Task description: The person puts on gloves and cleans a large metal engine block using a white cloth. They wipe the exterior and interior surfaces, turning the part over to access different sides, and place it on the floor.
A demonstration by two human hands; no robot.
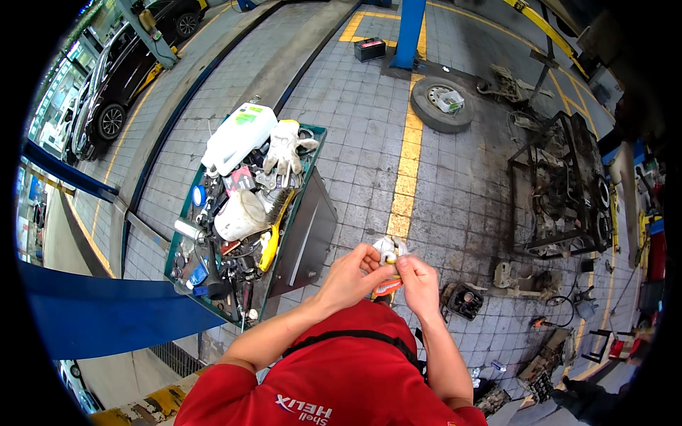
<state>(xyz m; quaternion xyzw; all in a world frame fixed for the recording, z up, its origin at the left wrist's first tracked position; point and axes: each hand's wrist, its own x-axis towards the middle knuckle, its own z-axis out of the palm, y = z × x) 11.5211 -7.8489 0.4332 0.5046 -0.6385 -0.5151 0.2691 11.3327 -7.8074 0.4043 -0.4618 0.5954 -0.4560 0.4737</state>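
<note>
- Pinched between thumb and fingers of our right hand [420, 282] is a soft-looking, crumpled whitish piece [387, 248], held in front of our red shirt [341, 369]; our left hand [353, 272] curls against its other side, though we cannot tell whether those fingers close on it.
- Beneath us spreads a floor [362, 156] of square grey tiles, smudged dark and crossed by a yellow painted line.
- To our left stands a boxy metal tool cart [309, 234], its green-rimmed top heaped with tools.
- Over on our right, an angular dark frame [515, 174] surrounds grimy, irregular metal machinery.
- Farther ahead we see a round black rubber tire [422, 110] lying flat.
- Atop the cart rest a smooth white plastic jug [238, 142], a wrinkled fabric glove [284, 148] and a yellow-handled, dark-bristled brush [270, 248].
- Smallest, a bright orange patch [388, 287] shows just below our fingers.
</note>
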